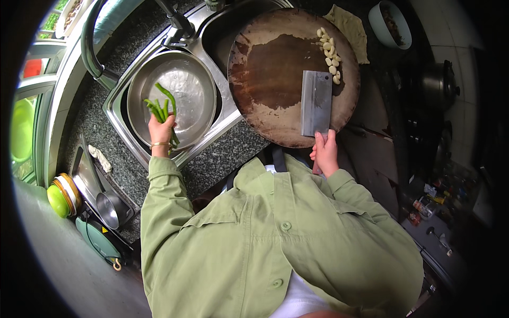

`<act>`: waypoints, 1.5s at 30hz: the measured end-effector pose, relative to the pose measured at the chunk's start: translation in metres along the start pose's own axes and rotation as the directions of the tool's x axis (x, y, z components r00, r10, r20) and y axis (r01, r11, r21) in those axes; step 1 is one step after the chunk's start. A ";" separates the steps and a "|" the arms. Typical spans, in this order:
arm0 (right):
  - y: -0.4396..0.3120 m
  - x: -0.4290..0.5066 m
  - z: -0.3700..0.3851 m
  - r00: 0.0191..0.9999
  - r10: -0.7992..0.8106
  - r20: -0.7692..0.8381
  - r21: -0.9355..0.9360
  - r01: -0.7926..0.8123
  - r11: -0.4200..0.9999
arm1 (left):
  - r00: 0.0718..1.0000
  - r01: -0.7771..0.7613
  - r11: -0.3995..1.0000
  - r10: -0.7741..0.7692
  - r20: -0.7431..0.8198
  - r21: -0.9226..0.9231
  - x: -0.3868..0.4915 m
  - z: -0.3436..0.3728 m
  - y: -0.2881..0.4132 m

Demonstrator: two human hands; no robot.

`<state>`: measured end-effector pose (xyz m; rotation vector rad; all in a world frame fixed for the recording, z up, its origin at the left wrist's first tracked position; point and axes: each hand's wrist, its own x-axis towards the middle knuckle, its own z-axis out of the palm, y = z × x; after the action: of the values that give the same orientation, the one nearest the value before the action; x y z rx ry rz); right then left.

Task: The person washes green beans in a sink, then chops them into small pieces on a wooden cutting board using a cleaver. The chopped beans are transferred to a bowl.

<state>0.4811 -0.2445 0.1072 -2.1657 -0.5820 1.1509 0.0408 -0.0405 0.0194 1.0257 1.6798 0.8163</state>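
Observation:
My left hand (162,130) grips a bunch of long green peppers (162,107) above a round metal basin (187,85). The basin sits in the left bowl of the sink and its bottom looks wet. In my right hand (327,153) is a cleaver (317,104), held by its brown handle. Its broad blade lies over the right part of a round wooden chopping board (274,119), which has a large dark wet patch. Peeled garlic cloves (328,47) form a line along the board's right side, just beyond the blade.
The board overlaps the sink's right bowl (216,33). A faucet (92,43) arches at the left. A cloth (352,33) and a white bowl (389,24) with dark contents stand at upper right. A lidded pot (437,85) is further right; a ladle (108,208) lies lower left.

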 end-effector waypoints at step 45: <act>-0.130 -0.010 0.301 0.770 -0.467 0.435 -0.435 0.633 0.640 | 0.988 -0.151 0.960 0.140 -0.060 -0.235 -0.041 -0.142 0.021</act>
<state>0.2090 -0.0645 0.0721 -2.0013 -1.7913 1.0054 -0.0815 -0.0765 0.0970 0.9764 1.5095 1.1155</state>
